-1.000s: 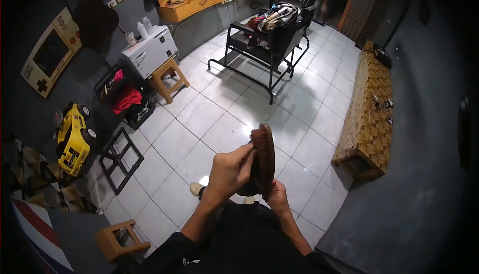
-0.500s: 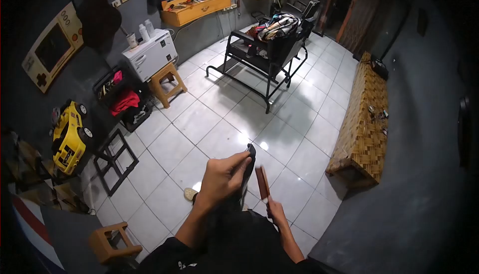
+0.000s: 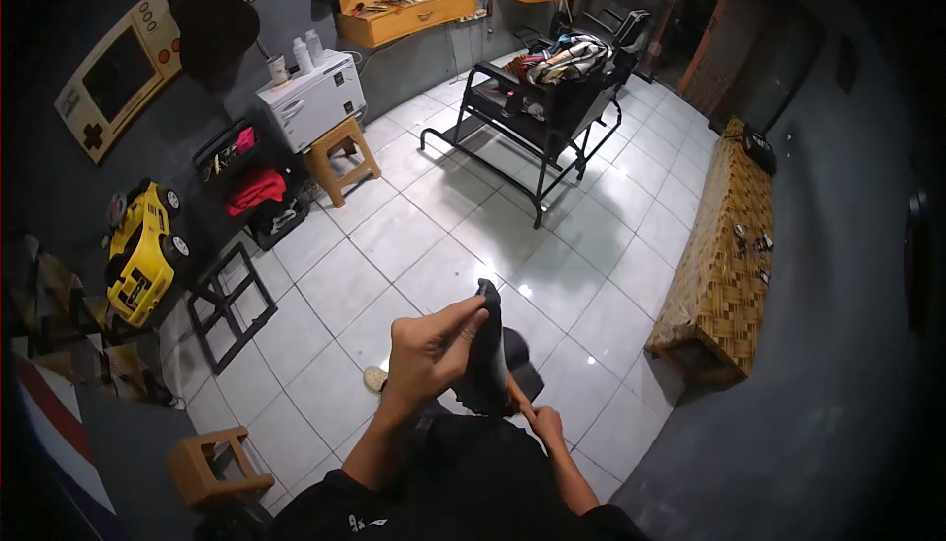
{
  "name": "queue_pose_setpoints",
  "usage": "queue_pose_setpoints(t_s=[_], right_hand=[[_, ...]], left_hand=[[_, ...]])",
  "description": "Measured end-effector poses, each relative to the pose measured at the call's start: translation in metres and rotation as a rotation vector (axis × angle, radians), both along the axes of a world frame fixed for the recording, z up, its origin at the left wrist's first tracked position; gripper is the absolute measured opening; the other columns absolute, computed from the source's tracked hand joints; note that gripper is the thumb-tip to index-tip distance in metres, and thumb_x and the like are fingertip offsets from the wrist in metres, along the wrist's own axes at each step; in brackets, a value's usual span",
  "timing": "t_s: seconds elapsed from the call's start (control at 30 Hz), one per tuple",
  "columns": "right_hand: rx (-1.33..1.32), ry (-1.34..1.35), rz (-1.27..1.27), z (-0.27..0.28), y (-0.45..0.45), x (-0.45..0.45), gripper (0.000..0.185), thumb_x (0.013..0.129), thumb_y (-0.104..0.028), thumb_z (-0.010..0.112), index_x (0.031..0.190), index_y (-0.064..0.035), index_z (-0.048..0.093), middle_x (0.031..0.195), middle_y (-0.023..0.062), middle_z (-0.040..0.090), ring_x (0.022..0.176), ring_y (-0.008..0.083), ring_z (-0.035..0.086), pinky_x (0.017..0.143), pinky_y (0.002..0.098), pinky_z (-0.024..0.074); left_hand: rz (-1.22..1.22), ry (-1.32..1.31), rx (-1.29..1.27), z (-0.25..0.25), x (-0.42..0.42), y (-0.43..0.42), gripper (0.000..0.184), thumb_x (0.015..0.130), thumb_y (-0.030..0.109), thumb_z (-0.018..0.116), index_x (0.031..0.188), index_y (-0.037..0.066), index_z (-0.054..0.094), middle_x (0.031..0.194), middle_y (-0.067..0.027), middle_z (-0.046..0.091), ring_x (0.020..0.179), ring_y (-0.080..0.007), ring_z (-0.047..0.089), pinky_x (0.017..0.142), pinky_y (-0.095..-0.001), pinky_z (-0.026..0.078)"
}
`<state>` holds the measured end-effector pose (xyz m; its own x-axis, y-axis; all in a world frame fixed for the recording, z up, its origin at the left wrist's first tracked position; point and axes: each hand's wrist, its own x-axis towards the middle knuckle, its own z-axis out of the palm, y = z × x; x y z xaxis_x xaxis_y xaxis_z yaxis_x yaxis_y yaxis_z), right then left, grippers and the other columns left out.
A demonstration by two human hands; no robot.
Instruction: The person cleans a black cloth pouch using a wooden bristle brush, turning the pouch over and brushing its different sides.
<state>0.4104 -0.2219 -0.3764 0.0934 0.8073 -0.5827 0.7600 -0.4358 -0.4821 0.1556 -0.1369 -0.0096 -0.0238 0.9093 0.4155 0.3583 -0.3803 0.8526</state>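
Note:
My left hand [image 3: 429,354] is raised in front of my body, its fingers pinched on the upper edge of a black cloth [image 3: 485,364]. The cloth hangs down from that grip. Lower and to the right, my right hand [image 3: 545,428] is closed around the handle of a wooden brush [image 3: 519,398]. The front part of the brush is against or behind the cloth, so its head is mostly hidden. A dark patch shows just beyond the cloth; I cannot tell whether it belongs to the cloth.
A black-framed chair [image 3: 537,137] with striped cloth on it stands ahead. A woven bench [image 3: 705,275] lines the right wall. At left are a white cabinet [image 3: 313,107], wooden stools [image 3: 340,162], a black frame [image 3: 232,309] and a yellow toy car [image 3: 143,255].
My right hand has swung the brush leftward to the cloth, hiding its head. My left hand has shifted slightly left with the cloth, which spreads wider. The camera view has turned slightly.

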Motion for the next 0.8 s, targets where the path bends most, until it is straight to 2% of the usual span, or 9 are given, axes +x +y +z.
queue_pose_setpoints(t_s=[0.13, 0.17, 0.23, 0.3, 0.4, 0.5, 0.6, 0.7, 0.8], right_hand=[[-0.098, -0.195, 0.011, -0.041, -0.026, 0.027, 0.063, 0.081, -0.058, 0.050, 0.074, 0.0016, 0.066, 0.061, 0.0165, 0.061, 0.058, 0.0262, 0.062, 0.058, 0.0381, 0.0490], [-0.086, -0.002, -0.112, -0.046, -0.021, 0.028, 0.062, 0.081, -0.058, 0.050, 0.071, 0.0012, 0.064, 0.059, 0.0144, 0.059, 0.054, 0.0228, 0.060, 0.053, 0.0354, 0.0475], [-0.033, 0.401, -0.377, 0.027, 0.002, 0.007, 0.055, 0.084, -0.053, 0.053, 0.060, -0.0039, 0.056, 0.054, 0.0034, 0.051, 0.041, 0.0107, 0.047, 0.037, 0.0258, 0.0363], [0.029, 0.884, -0.397, 0.114, 0.026, -0.016, 0.041, 0.091, -0.040, 0.049, 0.065, -0.0087, 0.049, 0.053, -0.0055, 0.038, 0.042, 0.0043, 0.032, 0.037, 0.0215, 0.0240], [0.289, 1.095, -0.210, 0.198, 0.035, -0.045, 0.045, 0.089, -0.049, 0.048, 0.072, -0.0068, 0.050, 0.054, -0.0055, 0.039, 0.044, 0.0033, 0.034, 0.039, 0.0201, 0.0247], [0.405, 1.261, -0.158, 0.216, 0.031, -0.067, 0.049, 0.087, -0.053, 0.042, 0.077, -0.0049, 0.046, 0.050, -0.0017, 0.038, 0.037, 0.0061, 0.033, 0.033, 0.0216, 0.0271], [0.297, 1.129, -0.195, 0.186, 0.034, -0.072, 0.050, 0.088, -0.052, 0.046, 0.070, -0.0053, 0.050, 0.049, -0.0018, 0.041, 0.037, 0.0071, 0.036, 0.034, 0.0233, 0.0286], [0.247, 0.537, -0.088, 0.072, 0.033, -0.039, 0.050, 0.089, -0.048, 0.049, 0.062, -0.0064, 0.052, 0.049, -0.0016, 0.044, 0.039, 0.0075, 0.041, 0.037, 0.0245, 0.0313], [0.057, -0.104, 0.082, 0.012, 0.010, 0.003, 0.055, 0.083, -0.053, 0.051, 0.074, 0.0001, 0.065, 0.071, 0.0170, 0.062, 0.068, 0.0310, 0.060, 0.061, 0.0413, 0.0461]], left_hand=[[-0.038, -0.015, -0.033, 0.008, -0.001, -0.003, 0.014, 0.080, 0.000, 0.062, 0.093, -0.006, 0.064, 0.064, -0.0111, 0.063, 0.057, -0.0053, 0.055, 0.052, -0.0192, 0.043], [-0.050, 0.019, -0.049, 0.011, -0.002, -0.004, 0.015, 0.080, 0.000, 0.063, 0.093, -0.006, 0.064, 0.062, -0.0111, 0.063, 0.056, -0.0049, 0.054, 0.051, -0.0193, 0.043], [-0.071, 0.026, -0.067, 0.008, 0.001, -0.003, 0.015, 0.080, 0.002, 0.063, 0.092, -0.006, 0.064, 0.060, -0.0111, 0.061, 0.054, -0.0048, 0.052, 0.049, -0.0197, 0.041], [-0.084, 0.014, -0.055, 0.000, 0.006, -0.001, 0.015, 0.080, 0.003, 0.063, 0.092, -0.005, 0.064, 0.059, -0.0118, 0.059, 0.053, -0.0047, 0.052, 0.048, -0.0208, 0.041], [-0.093, 0.082, -0.035, -0.005, 0.011, 0.002, 0.015, 0.080, 0.004, 0.063, 0.092, -0.005, 0.064, 0.059, -0.0122, 0.059, 0.052, -0.0053, 0.053, 0.047, -0.0217, 0.041], [-0.049, 0.042, -0.098, 0.000, 0.015, 0.000, 0.015, 0.081, 0.005, 0.062, 0.092, -0.005, 0.064, 0.058, -0.0124, 0.059, 0.050, -0.0063, 0.053, 0.047, -0.0219, 0.041], [0.024, 0.039, -0.094, 0.006, 0.010, -0.001, 0.016, 0.082, 0.004, 0.061, 0.094, -0.006, 0.064, 0.061, -0.0097, 0.061, 0.054, -0.0046, 0.052, 0.048, -0.0213, 0.042], [0.066, -0.053, -0.057, 0.003, 0.000, -0.002, 0.017, 0.083, 0.002, 0.061, 0.097, -0.008, 0.063, 0.066, -0.0092, 0.065, 0.059, -0.0047, 0.054, 0.051, -0.0197, 0.043], [0.122, -0.129, 0.052, -0.005, 0.002, 0.000, 0.016, 0.082, 0.006, 0.062, 0.094, -0.003, 0.064, 0.059, -0.0129, 0.060, 0.048, -0.0053, 0.049, 0.046, -0.0223, 0.040]])
